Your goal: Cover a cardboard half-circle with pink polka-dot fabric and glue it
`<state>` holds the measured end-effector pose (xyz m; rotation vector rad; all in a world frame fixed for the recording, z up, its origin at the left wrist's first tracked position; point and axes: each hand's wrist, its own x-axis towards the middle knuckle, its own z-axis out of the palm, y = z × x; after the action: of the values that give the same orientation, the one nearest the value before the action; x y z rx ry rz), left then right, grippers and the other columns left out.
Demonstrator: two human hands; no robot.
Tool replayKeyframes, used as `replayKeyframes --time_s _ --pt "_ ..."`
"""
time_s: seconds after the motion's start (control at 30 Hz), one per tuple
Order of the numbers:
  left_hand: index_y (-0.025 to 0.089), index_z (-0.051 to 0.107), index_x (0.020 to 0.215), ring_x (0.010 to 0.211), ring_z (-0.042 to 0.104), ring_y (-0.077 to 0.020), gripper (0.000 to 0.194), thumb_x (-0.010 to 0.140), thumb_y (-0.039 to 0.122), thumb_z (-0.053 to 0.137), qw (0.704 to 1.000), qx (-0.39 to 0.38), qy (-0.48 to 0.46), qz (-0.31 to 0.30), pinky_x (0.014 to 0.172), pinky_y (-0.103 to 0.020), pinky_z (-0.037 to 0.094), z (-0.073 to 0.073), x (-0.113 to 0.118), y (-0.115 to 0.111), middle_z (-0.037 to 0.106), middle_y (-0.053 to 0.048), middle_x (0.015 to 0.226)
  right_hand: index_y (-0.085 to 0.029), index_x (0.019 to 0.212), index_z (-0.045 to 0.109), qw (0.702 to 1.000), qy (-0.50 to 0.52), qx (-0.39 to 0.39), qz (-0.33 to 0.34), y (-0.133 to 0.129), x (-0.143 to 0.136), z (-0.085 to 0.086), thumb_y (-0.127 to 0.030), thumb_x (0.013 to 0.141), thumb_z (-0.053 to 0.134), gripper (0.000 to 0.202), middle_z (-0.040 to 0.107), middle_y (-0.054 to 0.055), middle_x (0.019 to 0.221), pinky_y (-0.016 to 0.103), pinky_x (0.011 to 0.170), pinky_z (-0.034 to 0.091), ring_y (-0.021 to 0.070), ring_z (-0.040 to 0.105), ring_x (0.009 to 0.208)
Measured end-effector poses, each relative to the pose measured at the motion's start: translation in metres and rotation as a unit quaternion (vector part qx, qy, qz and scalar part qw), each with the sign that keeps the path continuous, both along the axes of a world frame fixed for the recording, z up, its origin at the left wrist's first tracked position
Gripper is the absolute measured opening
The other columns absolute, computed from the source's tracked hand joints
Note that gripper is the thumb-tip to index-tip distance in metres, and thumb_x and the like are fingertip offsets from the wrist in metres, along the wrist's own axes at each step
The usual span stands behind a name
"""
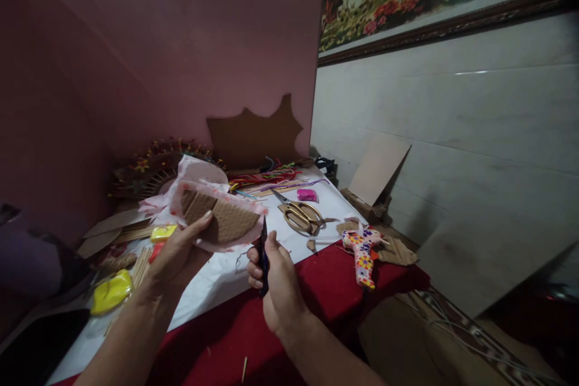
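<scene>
Cardboard piece (pixel 235 224), backed and edged by pink-and-white cloth (pixel 169 196), up in my left hand (pixel 178 256), above the white sheet (pixel 199 289), left of my right hand (pixel 284 295) and a bit farther off. Long axis runs slantwise, far left to near right, so its right end comes closest to my right fingers; the left hand is the nearer one, being on it already. Left thumb pressed on the upper face, other fingers mostly hidden under the piece, can't tell their exact spread; grip looks closed, with no gap at the thumb. Right fingers curled round a dark pointed tool (pixel 264 259), thumb lying along its side, hand basically closed on it. Tool stands nearly upright, point up and away from me, just beside the right edge of the cloth; touching or not, can't tell. Exact type of tool also unclear, too dark. Gold-handled scissors (pixel 302 218) lie on the sheet, to the right and farther off, pink packet (pixel 307 195) just beyond them. Flower-print form (pixel 364 259) sits right of my right hand, on the red cloth (pixel 221 338), neither hand on it.
</scene>
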<state>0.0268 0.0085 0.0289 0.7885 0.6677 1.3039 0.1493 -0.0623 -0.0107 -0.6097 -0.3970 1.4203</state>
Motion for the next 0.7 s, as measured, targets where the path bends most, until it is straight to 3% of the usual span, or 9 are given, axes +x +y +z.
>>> replayKeyframes --time_s 0.2,0.7 --pt "0.013 0.072 0.088 0.086 0.07 -0.0184 0.023 0.078 0.001 0.055 0.999 -0.018 -0.018 0.022 0.081 -0.024 0.055 0.0032 0.0054 -0.0036 0.075 -0.008 0.093 -0.02 0.073 0.036 1.0 0.011 0.001 -0.023 0.0037 -0.0017 -0.0002 -0.06 0.072 0.061 0.047 0.039 -0.009 0.061 0.016 0.04 0.013 0.0016 0.025 0.041" --pt "0.012 0.069 0.103 0.086 0.069 -0.0193 0.029 0.079 0.003 0.056 1.0 -0.012 -0.01 0.011 0.083 -0.027 0.055 0.0008 0.0061 -0.0045 0.074 -0.01 0.097 -0.02 0.076 0.037 0.999 0.006 -0.002 -0.045 0.0083 -0.0003 0.0065 -0.058 0.075 0.059 0.043 0.034 -0.009 0.06 0.015 0.04 0.012 0.0019 0.022 0.042"
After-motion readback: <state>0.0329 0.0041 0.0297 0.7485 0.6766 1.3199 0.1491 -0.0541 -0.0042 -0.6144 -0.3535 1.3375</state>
